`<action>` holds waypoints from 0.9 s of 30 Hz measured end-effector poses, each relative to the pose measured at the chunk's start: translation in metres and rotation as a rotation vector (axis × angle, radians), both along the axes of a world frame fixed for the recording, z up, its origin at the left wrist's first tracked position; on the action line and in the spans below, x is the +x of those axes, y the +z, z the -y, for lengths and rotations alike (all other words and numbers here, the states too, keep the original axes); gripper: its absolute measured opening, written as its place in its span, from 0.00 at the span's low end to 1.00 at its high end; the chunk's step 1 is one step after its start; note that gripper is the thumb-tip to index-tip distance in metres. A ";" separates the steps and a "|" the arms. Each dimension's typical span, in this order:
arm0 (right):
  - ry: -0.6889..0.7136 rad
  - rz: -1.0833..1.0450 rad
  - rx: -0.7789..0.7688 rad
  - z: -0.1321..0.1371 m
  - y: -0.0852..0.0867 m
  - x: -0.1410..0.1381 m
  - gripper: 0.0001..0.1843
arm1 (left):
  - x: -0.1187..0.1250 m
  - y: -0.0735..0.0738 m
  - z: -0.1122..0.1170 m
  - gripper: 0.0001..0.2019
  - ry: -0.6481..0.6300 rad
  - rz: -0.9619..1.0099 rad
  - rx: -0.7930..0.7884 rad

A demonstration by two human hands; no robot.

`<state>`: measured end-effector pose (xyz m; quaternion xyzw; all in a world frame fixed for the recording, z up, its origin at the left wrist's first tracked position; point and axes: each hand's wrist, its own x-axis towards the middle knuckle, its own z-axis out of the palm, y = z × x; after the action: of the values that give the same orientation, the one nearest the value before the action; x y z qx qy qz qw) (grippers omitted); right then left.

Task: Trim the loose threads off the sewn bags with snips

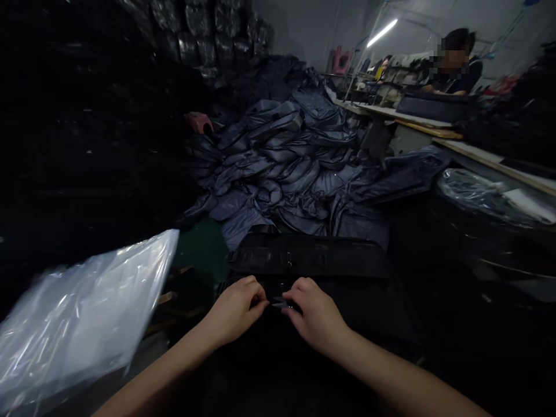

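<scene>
A black bag [347, 260] lies in front of me, a small metal piece at the middle of its flap. Over it, my right hand [317, 313] is closed on small thread snips [278, 303], whose pointed blades face left. My left hand [241, 307] is just left of the blade tips, thumb and fingers pinched together. Whatever those fingers hold is too small and dark to make out. Much of the bag's near part is lost in shadow.
Clear plastic bags [95, 313] lie at the left, with more clear plastic [478, 191] at the right. Beyond is a large heap of dark blue bags [286, 145]. A person [460, 63] sits at a worktable [403, 119] at the back right. A pink stool [200, 123] stands by the heap.
</scene>
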<state>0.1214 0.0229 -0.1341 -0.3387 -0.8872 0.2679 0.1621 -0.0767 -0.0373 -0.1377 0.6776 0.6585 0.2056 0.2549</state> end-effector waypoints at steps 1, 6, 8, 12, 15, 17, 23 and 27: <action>0.013 0.024 0.015 0.002 0.000 -0.002 0.10 | -0.001 0.000 0.000 0.05 -0.005 0.011 -0.003; 0.055 0.110 0.077 0.004 -0.001 -0.015 0.09 | -0.005 0.000 0.002 0.05 -0.011 0.055 0.005; 0.078 0.137 0.104 0.005 -0.002 -0.018 0.09 | -0.005 -0.001 0.003 0.05 -0.011 0.064 0.019; 0.079 0.135 0.119 0.005 -0.004 -0.019 0.09 | -0.011 -0.009 0.004 0.05 0.047 0.134 0.055; 0.015 0.076 0.102 0.004 -0.004 -0.013 0.10 | -0.025 -0.019 0.004 0.07 0.243 0.245 0.097; -0.039 0.034 0.087 0.004 -0.004 -0.007 0.10 | -0.035 -0.025 0.004 0.08 0.370 0.300 0.100; -0.101 -0.007 0.048 0.006 -0.003 0.008 0.11 | -0.037 -0.017 0.010 0.08 0.256 0.212 0.188; -0.089 0.008 0.046 0.010 -0.002 0.007 0.11 | -0.021 -0.006 0.011 0.07 -0.011 0.091 0.115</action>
<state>0.1283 0.0133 -0.1363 -0.3752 -0.8778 0.2385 0.1781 -0.0972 -0.0488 -0.1440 0.6846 0.6296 0.2723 0.2465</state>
